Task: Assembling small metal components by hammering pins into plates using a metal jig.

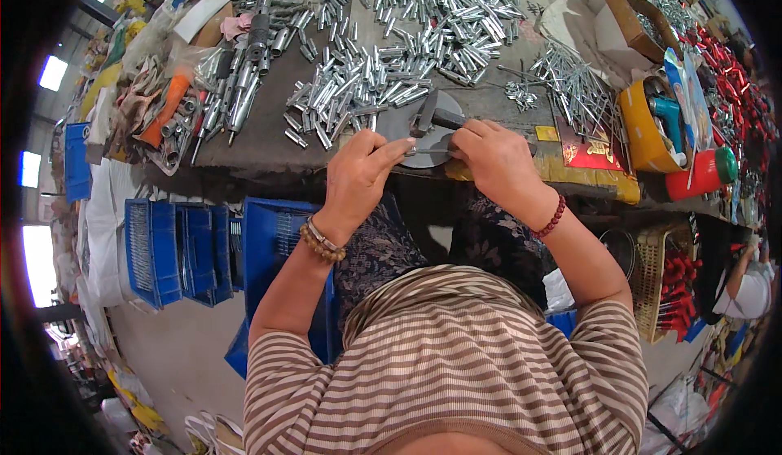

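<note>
A grey floor (171,353) runs under the bench, with bright windows (30,170) at the far left. The dark, worn workbench (261,133) carries a broad heap of metal sleeves (456,27); blue bins (152,251) stand below its left front. The bench's near edge bends past the person's lap, yellow tape (603,184) along its right part. Bare dark surface shows left of the heap, and a strip lies between it and the thin rods (578,84). The left hand (356,176) pinches a small metal piece (411,149) over the round plate (395,125) — the right hand's (503,164) fingertips close on a slim rod (436,151) reaching toward that piece. A hammer (440,117) passes beneath the right hand — whether gripped, I cannot tell.
</note>
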Motion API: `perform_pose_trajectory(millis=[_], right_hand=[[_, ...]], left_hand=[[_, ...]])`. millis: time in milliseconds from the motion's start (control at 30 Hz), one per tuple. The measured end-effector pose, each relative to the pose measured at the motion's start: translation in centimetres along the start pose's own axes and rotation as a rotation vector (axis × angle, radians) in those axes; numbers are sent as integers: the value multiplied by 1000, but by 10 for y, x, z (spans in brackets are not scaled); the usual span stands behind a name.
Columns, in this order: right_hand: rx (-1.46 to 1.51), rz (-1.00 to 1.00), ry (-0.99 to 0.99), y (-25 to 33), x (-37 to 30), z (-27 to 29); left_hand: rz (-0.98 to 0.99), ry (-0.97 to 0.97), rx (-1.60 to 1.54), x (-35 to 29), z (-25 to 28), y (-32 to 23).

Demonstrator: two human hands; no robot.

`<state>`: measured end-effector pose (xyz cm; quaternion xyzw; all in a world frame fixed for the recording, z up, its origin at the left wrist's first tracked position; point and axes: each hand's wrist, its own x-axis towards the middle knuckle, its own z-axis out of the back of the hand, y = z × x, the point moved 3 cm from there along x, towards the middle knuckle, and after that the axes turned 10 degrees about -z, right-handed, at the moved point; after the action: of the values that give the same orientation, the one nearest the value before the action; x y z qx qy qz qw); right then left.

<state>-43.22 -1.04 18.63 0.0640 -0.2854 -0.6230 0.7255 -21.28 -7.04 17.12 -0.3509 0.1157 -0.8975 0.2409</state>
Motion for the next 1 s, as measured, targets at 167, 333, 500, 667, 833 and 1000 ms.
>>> perform_pose_trajectory(millis=[167, 333, 500, 667, 833, 1000], right_hand=[[5, -16, -31, 4, 0, 2], [3, -21, -58, 1, 0, 2], [-60, 66, -131, 8, 2, 16], [-241, -84, -109, -18, -3, 17], [23, -213, -112, -14, -13, 21], [119, -217, -118, 12, -19, 38]], left_hand=[[13, -11, -11, 0, 2, -1], [5, -2, 15, 0, -1, -2], [-12, -17, 33, -5, -1, 1], [6, -60, 1, -3, 0, -2], [60, -16, -65, 1, 3, -2], [54, -24, -97, -2, 2, 3]])
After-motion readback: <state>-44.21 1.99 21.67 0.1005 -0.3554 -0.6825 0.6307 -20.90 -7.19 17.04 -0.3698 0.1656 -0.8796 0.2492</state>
